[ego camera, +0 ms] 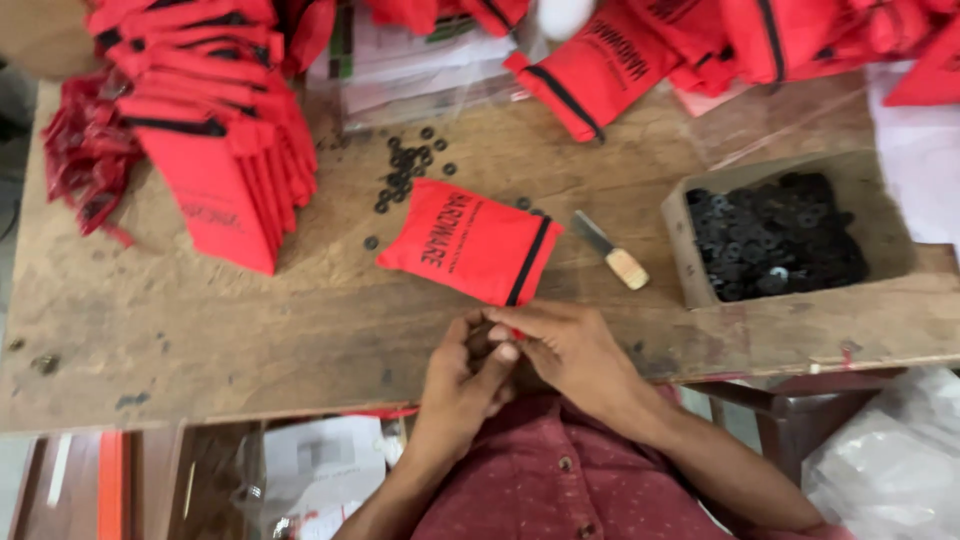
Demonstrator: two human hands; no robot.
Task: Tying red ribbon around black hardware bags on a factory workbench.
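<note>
A red zip pouch (468, 243) with a black zipper lies on the wooden table (200, 320), just beyond my hands. My left hand (463, 385) and my right hand (570, 355) meet at the table's front edge, fingers pinched together around a small red piece that is mostly hidden between them. Loose black washers (408, 168) lie scattered behind the pouch.
A stack of red pouches (215, 150) sits at the left, more red pouches (700, 40) along the back. A cardboard box of black washers (775, 240) stands at the right. A small knife with a wooden handle (612, 252) lies between pouch and box.
</note>
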